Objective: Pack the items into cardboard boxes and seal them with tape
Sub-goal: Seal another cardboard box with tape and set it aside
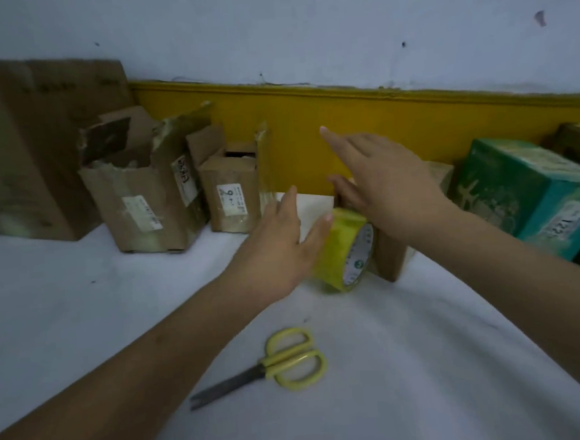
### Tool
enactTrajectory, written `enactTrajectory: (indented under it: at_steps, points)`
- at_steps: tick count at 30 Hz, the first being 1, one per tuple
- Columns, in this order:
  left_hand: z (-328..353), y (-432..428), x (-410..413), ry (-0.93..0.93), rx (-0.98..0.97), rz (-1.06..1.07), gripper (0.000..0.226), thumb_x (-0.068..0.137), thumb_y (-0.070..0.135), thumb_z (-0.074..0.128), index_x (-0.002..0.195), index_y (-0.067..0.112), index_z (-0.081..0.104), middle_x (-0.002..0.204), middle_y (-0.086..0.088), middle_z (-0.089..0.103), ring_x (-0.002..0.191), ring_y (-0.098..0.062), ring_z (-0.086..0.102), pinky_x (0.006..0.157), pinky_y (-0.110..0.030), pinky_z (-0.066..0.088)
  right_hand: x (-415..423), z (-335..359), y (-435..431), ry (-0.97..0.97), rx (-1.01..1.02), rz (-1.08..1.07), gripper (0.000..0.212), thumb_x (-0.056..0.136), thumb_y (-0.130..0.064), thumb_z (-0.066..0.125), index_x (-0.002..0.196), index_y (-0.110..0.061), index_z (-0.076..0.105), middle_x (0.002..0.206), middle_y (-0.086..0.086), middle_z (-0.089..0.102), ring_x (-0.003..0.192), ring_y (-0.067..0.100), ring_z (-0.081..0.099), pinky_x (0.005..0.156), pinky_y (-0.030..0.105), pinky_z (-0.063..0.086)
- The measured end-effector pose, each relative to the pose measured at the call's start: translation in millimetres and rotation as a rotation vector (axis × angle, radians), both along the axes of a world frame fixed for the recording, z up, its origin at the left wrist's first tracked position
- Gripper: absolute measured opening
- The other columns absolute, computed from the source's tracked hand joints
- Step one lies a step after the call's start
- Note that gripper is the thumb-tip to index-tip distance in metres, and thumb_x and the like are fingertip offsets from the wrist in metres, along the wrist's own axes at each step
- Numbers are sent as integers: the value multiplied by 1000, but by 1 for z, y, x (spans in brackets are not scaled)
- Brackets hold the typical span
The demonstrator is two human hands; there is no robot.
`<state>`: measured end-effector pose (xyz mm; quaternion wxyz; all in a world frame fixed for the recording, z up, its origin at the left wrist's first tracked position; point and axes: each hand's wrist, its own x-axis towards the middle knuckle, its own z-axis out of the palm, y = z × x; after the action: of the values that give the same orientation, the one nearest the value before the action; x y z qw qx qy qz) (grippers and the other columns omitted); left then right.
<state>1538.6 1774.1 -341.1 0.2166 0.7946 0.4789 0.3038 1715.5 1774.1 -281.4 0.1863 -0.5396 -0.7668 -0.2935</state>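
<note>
Sealing: tape [344, 250] against box [390, 257] (blurred).
Left hand [279, 241]: flat on tape, unclenched.
Right hand [382, 186]: released, over box.
Next: likely scissors [284, 361], near.

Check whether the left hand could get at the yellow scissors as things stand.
Probably yes: the scissors lie bare on the white sheet, nearer the person than the left hand, which touches the tape roll; nothing lies between them.

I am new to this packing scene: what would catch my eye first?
The yellow tape roll sits at the centre, between the left hand and the right hand. Nearer the camera lie yellow-handled scissors, and a green box sits at the right.
</note>
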Motion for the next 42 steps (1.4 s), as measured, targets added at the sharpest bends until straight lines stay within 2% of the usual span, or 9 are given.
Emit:
enactTrajectory:
  at_steps: [2,5,10,15,20,25,33,37,42]
  points:
    - [-9,-12,-32,81,137,-46,63,87,75,35,136,35,43,115,13,52,95,-2,55,75,-26,45,-19,-12,-38,289,199,269,34,99,-31,50,128,-15,57,106,-4,63,97,11,53,79,20,38]
    - [-24,-26,-72,234,108,-240,30,90,69,35,105,49,50,95,19,49,86,-3,54,71,-27,47,-48,-63,-91,389,-101,429,13,93,-37,52,101,-31,62,89,-18,55,79,-3,43,68,13,40]
    - [-42,-15,-98,132,41,-169,20,100,32,51,116,32,63,99,12,55,89,-5,55,74,-18,45,-45,-98,-93,295,-647,380,44,91,-40,65,133,-31,55,124,-13,59,111,0,48,91,3,32]
    - [-44,-12,-98,20,55,-121,22,101,29,49,117,34,64,97,13,56,89,-2,55,70,-11,43,-45,-99,-97,150,-554,387,53,86,-40,70,134,-20,57,110,-5,65,103,13,59,87,23,46]
    - [-52,-14,-90,27,-5,-153,22,102,30,49,116,35,64,102,12,59,93,-4,56,75,-16,46,-51,-93,-101,34,-597,356,36,102,-39,40,137,-30,45,123,-8,47,113,11,47,95,23,36]
    - [-53,-6,-91,-96,-21,-101,24,102,32,45,103,42,67,97,24,63,93,3,60,73,-10,44,-36,-51,-110,-125,-546,312,36,103,-31,38,138,-36,41,126,-6,45,116,17,46,95,31,38]
    - [-10,4,-20,-538,-237,-81,31,106,23,42,96,23,71,83,-2,69,72,-10,66,70,-25,55,47,27,-101,483,-487,128,19,83,-47,53,101,-42,60,87,-18,64,83,2,63,70,15,49]
    - [21,11,34,-382,-356,-14,28,94,53,55,80,29,58,79,6,58,70,-9,57,67,-30,47,73,9,-79,862,-615,148,13,87,-22,70,99,-28,70,79,-4,74,66,5,68,52,10,45]
    - [24,11,57,-596,-693,-166,23,96,30,64,86,9,61,76,-16,72,58,-24,69,55,-31,56,79,1,-52,1259,-559,309,34,66,-29,76,99,-20,73,80,0,73,70,14,71,64,17,53]
